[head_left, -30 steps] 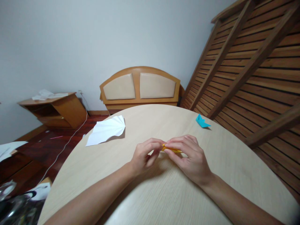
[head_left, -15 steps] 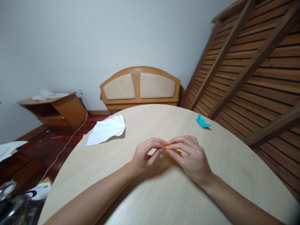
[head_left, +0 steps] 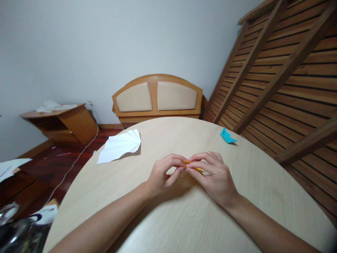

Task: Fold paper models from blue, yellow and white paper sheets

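Observation:
A small folded piece of yellow-orange paper [head_left: 199, 169] is pinched between both hands, just above the table. My left hand [head_left: 166, 173] grips its left end between thumb and fingers. My right hand [head_left: 214, 176] is closed on it from the right, thumb below and fingers above. Most of the paper is hidden by the fingertips; a yellow edge shows under the right fingers and an orange bit at the top.
The round pale wooden table [head_left: 163, 225] carries a creased white paper sheet [head_left: 121, 144] at left and a blue folded paper boat [head_left: 227, 136] at far right. Beyond stand a headboard [head_left: 154, 95], a low cabinet [head_left: 81, 123] and a slatted wooden frame [head_left: 284, 80].
The fingertips have shifted very slightly on the yellow-orange paper, so a little less of it shows between them. Both arms and everything on the table stay where they were.

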A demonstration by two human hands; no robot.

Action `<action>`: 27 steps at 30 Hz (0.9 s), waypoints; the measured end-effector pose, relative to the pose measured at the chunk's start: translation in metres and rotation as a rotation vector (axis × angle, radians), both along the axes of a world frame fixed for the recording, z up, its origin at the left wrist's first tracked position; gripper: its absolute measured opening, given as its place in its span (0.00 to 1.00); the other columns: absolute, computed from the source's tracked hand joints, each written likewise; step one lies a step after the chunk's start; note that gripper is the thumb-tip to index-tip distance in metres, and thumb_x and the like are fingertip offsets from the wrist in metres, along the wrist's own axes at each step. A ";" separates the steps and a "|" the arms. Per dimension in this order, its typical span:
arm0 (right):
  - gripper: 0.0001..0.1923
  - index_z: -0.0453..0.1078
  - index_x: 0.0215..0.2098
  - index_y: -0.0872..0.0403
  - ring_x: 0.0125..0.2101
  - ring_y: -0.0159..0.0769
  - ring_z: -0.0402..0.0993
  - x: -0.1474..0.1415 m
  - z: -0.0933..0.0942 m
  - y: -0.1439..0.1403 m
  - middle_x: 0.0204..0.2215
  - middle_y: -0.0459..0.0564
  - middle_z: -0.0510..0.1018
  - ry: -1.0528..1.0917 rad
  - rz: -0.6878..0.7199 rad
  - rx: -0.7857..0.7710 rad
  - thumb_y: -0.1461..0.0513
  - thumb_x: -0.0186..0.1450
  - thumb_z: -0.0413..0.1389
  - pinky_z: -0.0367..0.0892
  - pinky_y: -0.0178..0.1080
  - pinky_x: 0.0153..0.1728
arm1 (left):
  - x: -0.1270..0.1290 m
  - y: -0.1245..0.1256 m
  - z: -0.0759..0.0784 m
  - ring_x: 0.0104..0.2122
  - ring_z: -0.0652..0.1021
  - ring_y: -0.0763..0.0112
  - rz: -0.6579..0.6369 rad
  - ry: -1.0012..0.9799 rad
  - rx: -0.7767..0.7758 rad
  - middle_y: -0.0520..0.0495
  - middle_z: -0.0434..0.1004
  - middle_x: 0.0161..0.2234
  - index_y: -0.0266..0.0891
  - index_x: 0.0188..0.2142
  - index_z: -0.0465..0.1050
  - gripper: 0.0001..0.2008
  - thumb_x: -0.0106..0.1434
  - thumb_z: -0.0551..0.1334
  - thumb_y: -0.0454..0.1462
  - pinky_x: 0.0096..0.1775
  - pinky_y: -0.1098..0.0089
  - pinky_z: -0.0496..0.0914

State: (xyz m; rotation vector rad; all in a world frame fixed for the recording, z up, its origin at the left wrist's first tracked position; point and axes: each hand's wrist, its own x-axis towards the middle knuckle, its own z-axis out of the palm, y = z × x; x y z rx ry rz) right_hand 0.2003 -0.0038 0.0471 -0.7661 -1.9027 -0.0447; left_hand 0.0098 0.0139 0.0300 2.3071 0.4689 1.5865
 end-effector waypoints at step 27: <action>0.06 0.75 0.38 0.49 0.38 0.39 0.77 0.003 0.005 0.000 0.38 0.46 0.82 -0.232 -0.077 0.051 0.67 0.67 0.59 0.62 0.45 0.43 | -0.002 0.000 -0.011 0.48 0.78 0.67 0.057 0.051 -0.015 0.40 0.77 0.47 0.40 0.45 0.67 0.07 0.71 0.54 0.30 0.47 0.64 0.75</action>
